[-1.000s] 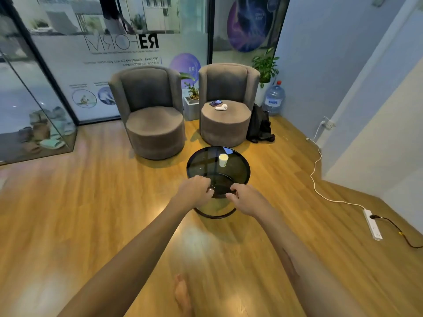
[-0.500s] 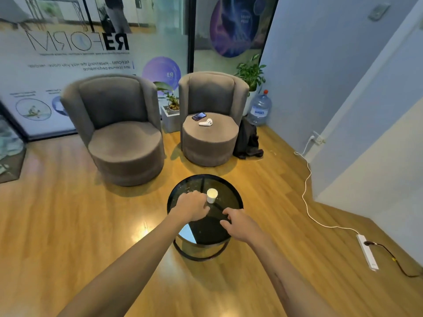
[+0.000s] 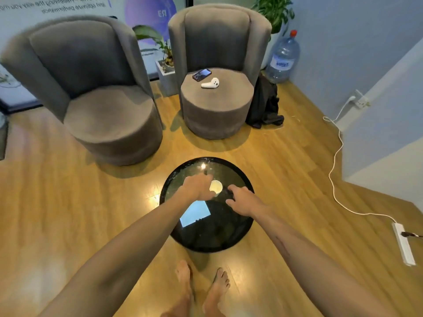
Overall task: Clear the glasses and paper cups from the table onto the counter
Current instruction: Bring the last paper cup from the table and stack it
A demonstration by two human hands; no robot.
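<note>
1. Pick-up step: a white paper cup (image 3: 215, 186) stands upright, far-centre on the round black glass table (image 3: 238, 234).
2. Left hand (image 3: 197, 186) closes beside it (contact unclear); right hand (image 3: 243, 200) hovers relaxed, empty.
3. Next: secure the cup, lift straight, carry it to the counter, unseen here.

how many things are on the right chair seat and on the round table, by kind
phone: 1, on the right chair seat
white controller: 1, beside the phone on that seat
paper cup: 1, on the black round table
glasses: none that can be made out on the table
total: 3
</note>
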